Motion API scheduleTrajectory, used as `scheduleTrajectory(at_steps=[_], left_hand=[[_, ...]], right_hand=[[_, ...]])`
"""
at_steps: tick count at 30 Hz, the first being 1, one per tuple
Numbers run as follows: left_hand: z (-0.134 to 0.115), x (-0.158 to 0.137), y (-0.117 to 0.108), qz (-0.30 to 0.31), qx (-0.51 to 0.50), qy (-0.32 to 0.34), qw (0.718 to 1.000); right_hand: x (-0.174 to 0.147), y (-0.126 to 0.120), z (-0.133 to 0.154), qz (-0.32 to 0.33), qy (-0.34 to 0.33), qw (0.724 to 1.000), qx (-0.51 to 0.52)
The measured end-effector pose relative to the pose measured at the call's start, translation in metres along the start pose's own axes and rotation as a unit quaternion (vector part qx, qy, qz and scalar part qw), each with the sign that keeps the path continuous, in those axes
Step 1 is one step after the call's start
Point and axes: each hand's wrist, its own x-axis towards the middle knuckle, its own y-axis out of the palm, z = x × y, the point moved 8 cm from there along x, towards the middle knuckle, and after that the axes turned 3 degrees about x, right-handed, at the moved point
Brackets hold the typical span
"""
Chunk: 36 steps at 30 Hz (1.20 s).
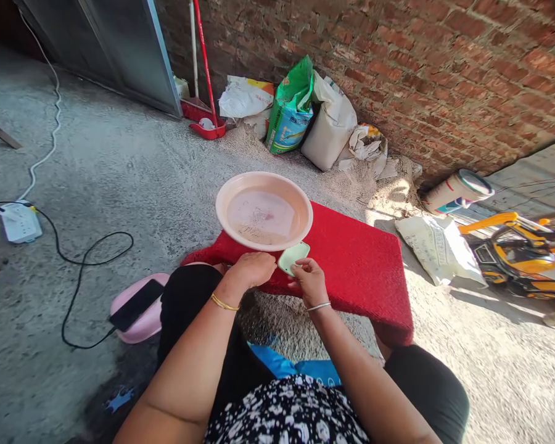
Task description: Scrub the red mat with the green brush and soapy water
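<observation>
My right hand (311, 282) pinches a small pale green dish-like piece (296, 256) with rounded corners, just below the basin's near rim. To its left, my left hand (255, 269) is closed with the knuckles up, beside the green piece. Whatever its fingers hold, if anything, is hidden beneath it. Both hands are above the front edge of a bench covered in red cloth (356, 259). A pale pink basin (224, 225) stands on the bench's left part, with shallow water and dark grit at its bottom.
At left, a pink stool-like object (141, 333) carries a black phone (137, 305), wired toward a white power strip (21, 223). Sacks (290, 117) and a red dustpan (208, 131) line the brick wall. A bucket (457, 191) and yellow toy excavator (522, 253) are at right.
</observation>
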Motion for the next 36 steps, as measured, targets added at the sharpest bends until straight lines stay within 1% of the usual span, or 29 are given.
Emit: scheduleTrajectory(at_steps=[3,6,8,10,12,15,18,20,24,27,29,30,32,34,36], left_hand=[[0.003,0.007,0.006,-0.023,-0.015,-0.032,0.999],[0.005,0.012,0.005,-0.083,-0.032,-0.062,0.994],[0.005,0.014,0.004,-0.103,-0.042,-0.079,0.991],[0.005,0.016,0.008,-0.082,-0.052,-0.102,0.99],[0.005,0.019,0.013,-0.046,-0.058,-0.12,0.99],[-0.001,0.023,0.017,-0.019,-0.058,-0.119,0.991],[-0.017,0.031,0.023,-0.015,-0.058,-0.089,0.994],[-0.034,0.038,0.03,-0.016,-0.062,-0.063,0.996],[-0.081,0.049,0.047,-0.017,-0.078,-0.008,0.997],[-0.118,0.049,0.058,-0.027,-0.097,0.034,0.994],[-0.139,0.043,0.06,-0.052,-0.113,0.066,0.99],[-0.147,0.039,0.059,-0.072,-0.12,0.083,0.987],[-0.156,0.03,0.054,-0.122,-0.128,0.111,0.978],[-0.157,0.022,0.05,-0.16,-0.121,0.125,0.972],[-0.154,0.016,0.048,-0.179,-0.107,0.134,0.969]], right_hand=[[0.004,0.014,-0.004,0.044,0.023,0.996,-0.074],[0.009,0.017,-0.004,0.066,0.033,0.99,-0.118],[0.012,0.017,-0.003,0.08,0.035,0.987,-0.135],[0.014,0.017,-0.004,0.094,0.038,0.985,-0.143],[0.016,0.016,-0.005,0.104,0.038,0.984,-0.138],[0.014,0.008,-0.006,0.111,0.035,0.986,-0.116],[0.01,-0.013,-0.004,0.103,0.031,0.989,-0.1],[0.006,-0.035,-0.004,0.083,0.031,0.99,-0.107],[-0.009,-0.089,-0.006,0.043,0.03,0.992,-0.119],[-0.025,-0.131,-0.005,0.002,0.026,0.992,-0.121],[-0.036,-0.154,0.001,-0.031,0.006,0.992,-0.123],[-0.041,-0.162,0.006,-0.046,-0.016,0.991,-0.121],[-0.049,-0.169,0.021,-0.072,-0.079,0.986,-0.124],[-0.053,-0.163,0.033,-0.086,-0.134,0.978,-0.134],[-0.05,-0.148,0.036,-0.074,-0.141,0.978,-0.137]])
